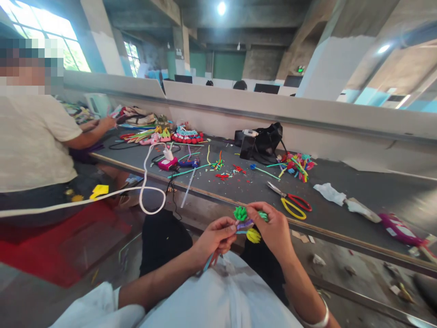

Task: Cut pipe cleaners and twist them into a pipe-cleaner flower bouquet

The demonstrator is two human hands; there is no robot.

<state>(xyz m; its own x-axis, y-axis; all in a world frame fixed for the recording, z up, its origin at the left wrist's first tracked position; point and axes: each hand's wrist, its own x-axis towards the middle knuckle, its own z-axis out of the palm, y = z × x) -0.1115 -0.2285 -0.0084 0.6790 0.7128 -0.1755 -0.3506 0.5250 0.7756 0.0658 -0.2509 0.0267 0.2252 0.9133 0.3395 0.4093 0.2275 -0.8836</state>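
Observation:
My left hand (215,237) pinches the stems of a small bunch of pipe-cleaner flowers above my lap. A light blue stem (208,262) comes out below its fingers. Bright green petals (241,213) top the bunch, and a yellow flower (253,235) hangs lower, towards the right. Between them runs a purple pipe cleaner (244,224). My right hand (276,228) is closed at the bunch's right side, its thumb and fingers by the purple piece and a pale green flower (263,216). Its fingers partly hide what they grip.
Scissors (290,202) with red and yellow handles lie on the dark table (232,189). Beyond are pipe-cleaner scraps (222,176), a black bag (271,139) and a colourful bundle (298,165). A white cable (145,182) loops across the left; a co-worker (34,141) sits there.

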